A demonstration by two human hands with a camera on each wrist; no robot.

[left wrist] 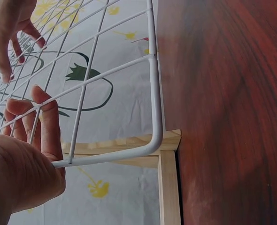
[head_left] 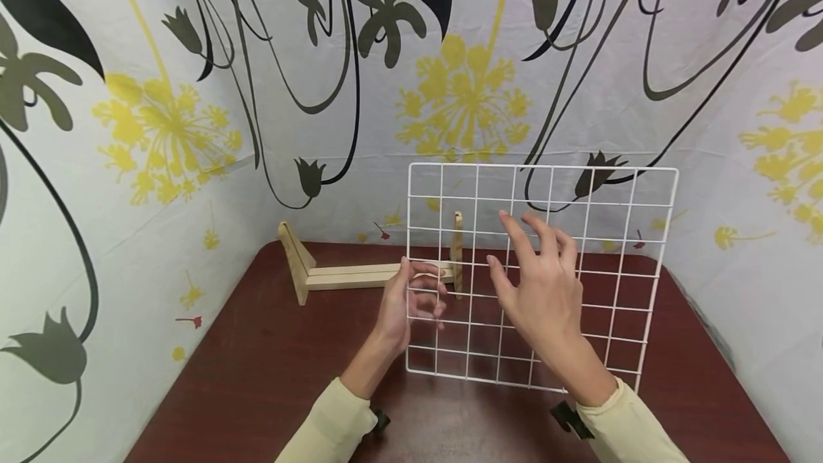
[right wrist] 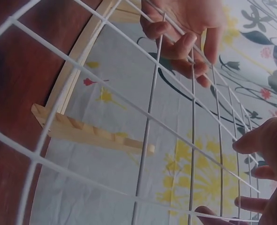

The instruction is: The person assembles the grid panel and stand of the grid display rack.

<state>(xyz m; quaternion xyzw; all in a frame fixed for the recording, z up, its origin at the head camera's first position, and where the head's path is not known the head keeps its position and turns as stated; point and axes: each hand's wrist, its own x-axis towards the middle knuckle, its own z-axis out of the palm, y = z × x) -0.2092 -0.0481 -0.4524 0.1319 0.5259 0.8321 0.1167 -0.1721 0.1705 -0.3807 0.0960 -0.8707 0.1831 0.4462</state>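
Observation:
A white wire grid panel (head_left: pixel 472 264) is held up above the table, its lower edge toward me. My left hand (head_left: pixel 395 306) grips its left edge, with the fingers curled behind the wires, as the left wrist view shows around the frame bar (left wrist: pixel 105 157). Over the middle of the panel is my right hand (head_left: pixel 546 284), fingers spread and slightly bent. Whether its fingertips (right wrist: pixel 244 143) touch the wires I cannot tell. Behind the panel stands a pale wooden rack (head_left: pixel 353 277) with two uprights and a crossbar; the panel partly overlaps its right upright (head_left: pixel 458 249).
The dark red-brown table (head_left: pixel 289 377) runs to a white cloth wall (head_left: pixel 360 191) with flower prints at the back and both sides. Dark straps show at both wrists, below the cream sleeves (head_left: pixel 334 420).

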